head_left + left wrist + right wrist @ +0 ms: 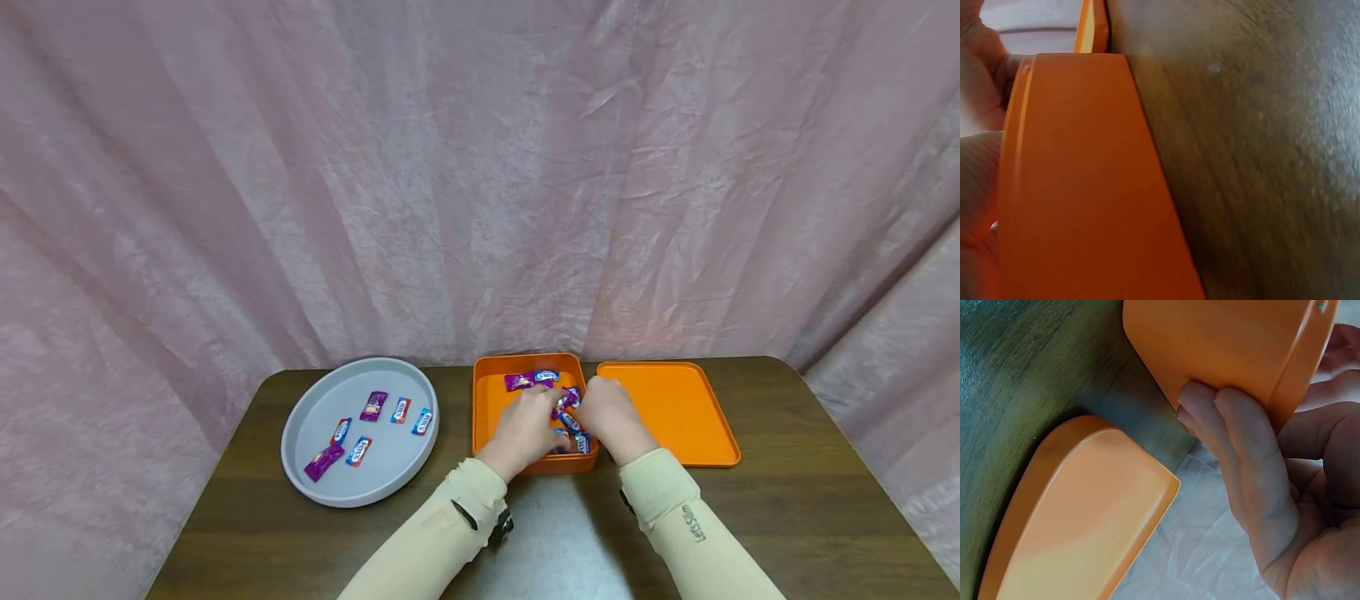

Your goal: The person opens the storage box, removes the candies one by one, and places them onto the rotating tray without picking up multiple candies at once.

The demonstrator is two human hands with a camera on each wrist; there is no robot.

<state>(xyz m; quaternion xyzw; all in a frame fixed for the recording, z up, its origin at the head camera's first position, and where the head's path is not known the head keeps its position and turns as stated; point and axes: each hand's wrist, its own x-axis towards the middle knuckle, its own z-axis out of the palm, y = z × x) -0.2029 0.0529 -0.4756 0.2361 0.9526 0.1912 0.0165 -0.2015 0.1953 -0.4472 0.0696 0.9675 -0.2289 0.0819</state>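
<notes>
An orange box (480, 417) holds several wrapped candies, some purple and some blue and white. Over the box, my left hand (521, 429) reaches down among them, thumb and fingers apart. Close to its fingertips lies a purple candy (564, 404). My right hand (611, 417) is at the box's right wall. In the right wrist view, two of its fingers (1250, 450) rest along the outside of the box (1210, 344), while another bends at the rim. I cannot tell whether the right hand pinches a candy, as its fingertips are hidden in the head view.
To the left stands a round grey tray (352, 496) with several purple and blue-red candies spread on it. An orange lid (675, 412) lies right of the box. All stand on a dark wooden table (780, 500), with a pink curtain (480, 183) behind.
</notes>
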